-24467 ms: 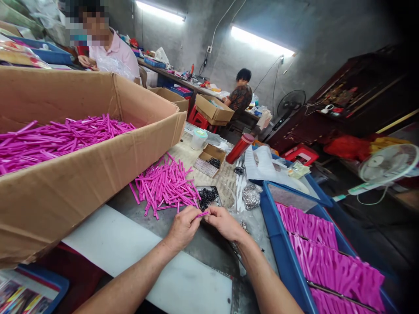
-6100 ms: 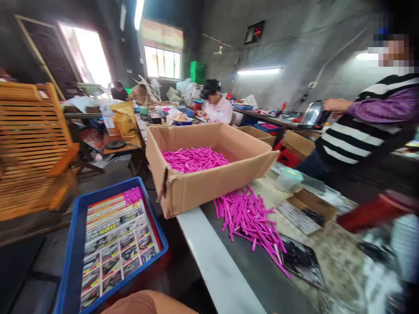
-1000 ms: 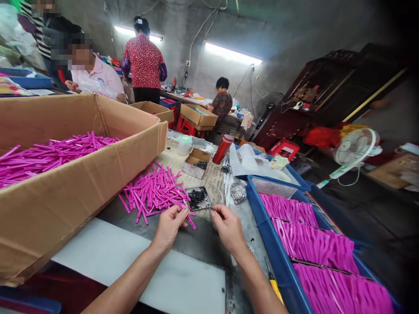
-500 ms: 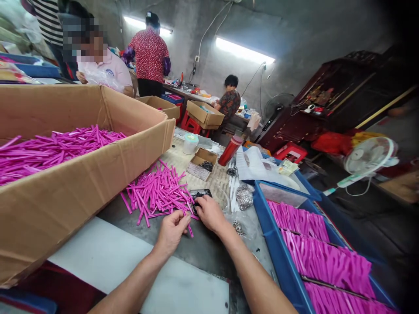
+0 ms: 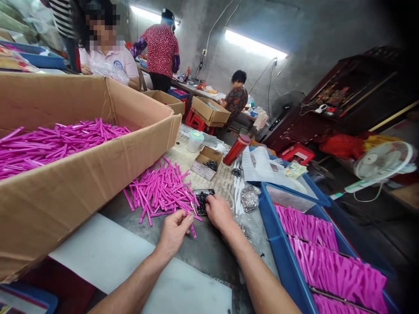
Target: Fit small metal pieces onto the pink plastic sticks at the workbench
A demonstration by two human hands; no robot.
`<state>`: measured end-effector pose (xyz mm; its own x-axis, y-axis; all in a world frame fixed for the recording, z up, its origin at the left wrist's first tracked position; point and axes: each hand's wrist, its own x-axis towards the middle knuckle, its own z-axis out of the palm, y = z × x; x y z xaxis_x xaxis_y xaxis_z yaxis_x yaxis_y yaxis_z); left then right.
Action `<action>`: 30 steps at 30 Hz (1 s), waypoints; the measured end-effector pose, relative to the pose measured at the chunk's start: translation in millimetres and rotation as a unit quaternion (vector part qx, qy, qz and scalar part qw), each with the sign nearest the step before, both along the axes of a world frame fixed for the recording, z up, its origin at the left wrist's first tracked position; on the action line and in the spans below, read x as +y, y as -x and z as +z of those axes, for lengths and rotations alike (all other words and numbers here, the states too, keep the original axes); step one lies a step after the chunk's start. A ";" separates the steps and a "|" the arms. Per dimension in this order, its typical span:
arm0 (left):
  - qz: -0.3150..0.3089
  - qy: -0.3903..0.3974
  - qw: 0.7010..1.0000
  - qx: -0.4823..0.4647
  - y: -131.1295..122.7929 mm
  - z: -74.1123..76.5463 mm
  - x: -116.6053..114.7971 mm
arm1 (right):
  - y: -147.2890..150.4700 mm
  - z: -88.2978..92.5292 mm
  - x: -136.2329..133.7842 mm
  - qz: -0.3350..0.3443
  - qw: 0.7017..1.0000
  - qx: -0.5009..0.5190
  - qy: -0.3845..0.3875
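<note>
My left hand is closed, thumb against forefinger, on a thin magenta plastic stick whose lower end sticks out past the fingers. My right hand has its fingertips bent down at the edge of a small dark tray full of tiny black parts. Whether a part is pinched there is hidden. Just beyond both hands lies a loose heap of magenta sticks on the table.
A large cardboard box of magenta sticks stands at left. On the right is a blue crate with rows of magenta pieces. Further back are a small carton, a red bottle and a bag of metal parts. Several people work behind.
My right hand has drawn slightly right, uncovering more of the black parts in the tray. My left hand stays almost in place with the stick. The whole view has shifted slightly.
</note>
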<state>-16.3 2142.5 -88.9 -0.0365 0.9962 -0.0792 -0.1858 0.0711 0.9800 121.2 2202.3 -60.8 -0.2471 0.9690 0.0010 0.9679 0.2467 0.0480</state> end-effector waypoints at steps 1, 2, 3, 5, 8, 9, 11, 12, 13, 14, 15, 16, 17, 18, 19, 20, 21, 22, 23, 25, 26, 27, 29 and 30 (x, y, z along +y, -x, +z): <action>0.001 0.002 1.000 0.000 0.0 0.3 0.0 | 0.2 0.8 0.4 0.007 1.000 0.004 0.001; 0.002 0.003 1.000 -0.001 0.1 0.6 0.0 | 0.8 1.4 0.7 0.016 1.000 0.011 0.004; 0.003 0.003 1.000 -0.001 0.1 0.7 0.1 | 1.6 1.7 0.8 0.026 0.999 0.020 0.007; 0.003 0.003 1.000 -0.001 0.0 0.7 0.2 | 3.7 1.7 0.6 0.042 0.998 0.041 0.014; 0.003 -0.003 1.000 0.001 -0.3 0.1 0.4 | 7.6 0.1 -0.3 0.052 0.997 0.057 0.029; 0.003 -0.005 1.000 0.003 -0.5 -0.1 0.4 | 8.9 -0.6 -0.6 0.050 0.997 0.054 0.035; 0.003 -0.008 1.000 0.005 -0.9 -0.5 0.4 | 11.3 -2.3 -0.6 0.040 0.997 0.041 0.043; 0.002 -0.008 1.000 0.005 -1.1 -0.6 0.3 | 12.2 -3.1 -0.5 0.031 0.998 0.034 0.042; 0.001 -0.009 1.000 0.005 -1.2 -0.7 0.2 | 12.7 -3.8 -0.2 0.021 0.999 0.028 0.038; 0.001 -0.008 1.000 0.005 -1.2 -0.8 0.1 | 13.0 -4.2 0.2 0.011 0.999 0.022 0.035; 0.000 -0.008 1.000 0.004 -1.1 -0.9 0.0 | 12.9 -4.5 0.6 -0.001 0.999 0.017 0.033; 0.000 -0.007 1.000 0.004 -1.0 -1.1 -0.1 | 12.6 -4.5 1.1 -0.011 0.999 0.012 0.032; -0.001 -0.007 1.000 0.004 -0.9 -1.2 -0.1 | 12.1 -4.3 1.4 -0.019 0.999 0.007 0.033; -0.002 -0.007 1.000 0.004 -0.8 -1.4 -0.1 | 11.4 -4.0 1.8 -0.026 0.999 0.003 0.035; -0.001 -0.007 1.000 0.004 -0.7 -1.6 0.0 | 10.6 -3.6 2.1 -0.031 0.999 0.001 0.037; 0.001 -0.008 1.000 0.005 -0.7 -1.8 0.2 | 9.7 -3.2 2.3 -0.035 0.999 0.000 0.039; 0.001 -0.010 1.000 0.005 -0.7 -2.0 0.3 | 8.6 -2.8 2.6 -0.038 0.998 0.000 0.040; 0.002 -0.011 1.000 0.005 -0.8 -2.2 0.4 | 7.3 -2.6 3.0 -0.040 0.998 0.002 0.041; 0.002 -0.012 1.000 0.005 -0.8 -2.4 0.5 | 5.7 -2.4 3.4 -0.040 0.998 0.004 0.043; 0.002 -0.012 1.000 0.005 -0.9 -2.9 0.6 | 1.5 -2.3 4.8 -0.039 0.998 0.009 0.044; 0.002 -0.012 1.000 0.005 -0.9 -3.2 0.5 | -1.1 -2.3 5.6 -0.038 0.998 0.012 0.045; 0.003 -0.012 1.000 0.006 -0.9 -3.5 0.3 | -3.9 -2.2 6.6 -0.036 0.998 0.016 0.046; 0.003 -0.010 1.000 0.008 -0.9 -4.0 0.0 | -9.6 -1.5 8.5 -0.029 0.998 0.027 0.049; 0.002 -0.009 1.000 0.010 -0.9 -4.1 -0.1 | -12.3 -1.1 9.3 -0.023 0.998 0.033 0.051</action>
<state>-15.4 2142.4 -93.0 -0.0423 0.9973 -0.0604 -0.1670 0.0526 0.9845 133.4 2211.6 -61.8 -0.2041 0.9754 -0.0828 0.9787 0.2014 -0.0397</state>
